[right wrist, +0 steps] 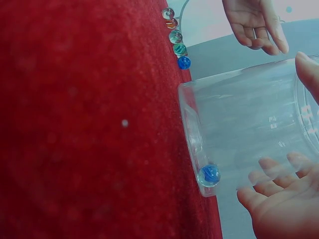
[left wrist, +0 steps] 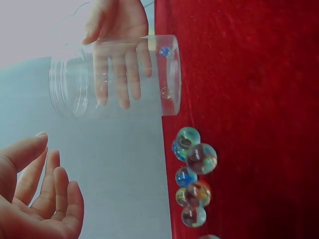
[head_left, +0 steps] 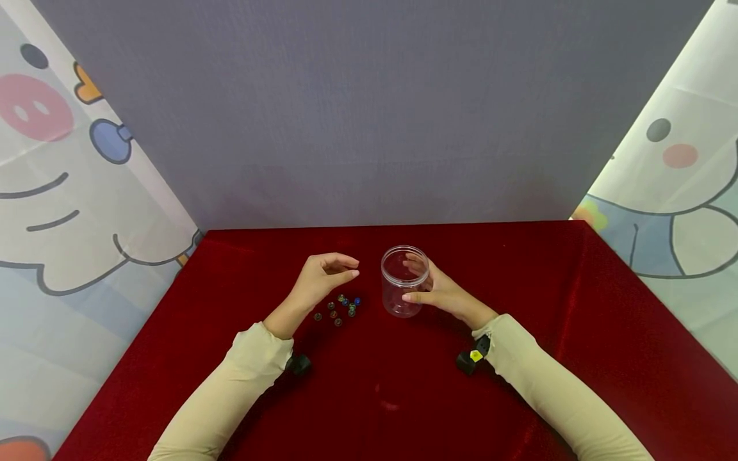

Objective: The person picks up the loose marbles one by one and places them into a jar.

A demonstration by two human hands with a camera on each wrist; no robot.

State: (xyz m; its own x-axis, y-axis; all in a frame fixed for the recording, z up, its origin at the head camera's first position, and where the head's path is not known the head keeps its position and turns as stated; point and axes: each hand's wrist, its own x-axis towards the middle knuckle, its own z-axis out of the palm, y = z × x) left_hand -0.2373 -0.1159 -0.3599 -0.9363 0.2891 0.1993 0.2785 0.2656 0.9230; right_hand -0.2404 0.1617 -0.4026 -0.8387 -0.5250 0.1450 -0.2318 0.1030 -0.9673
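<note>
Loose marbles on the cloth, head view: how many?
9 visible on the red cloth: leftmost marble; marble nearest the wearer; reddish marble; another marble just beyond that; five marbles clustered farther right. The left hand may hide more.

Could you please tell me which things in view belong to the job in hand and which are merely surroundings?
Belong to the job:
clear jar, held in the right hand
blue marble inside it
loose marbles near the left hand

Just surroundings:
red cloth
grey backdrop
cartoon-print panels
black wrist devices
</note>
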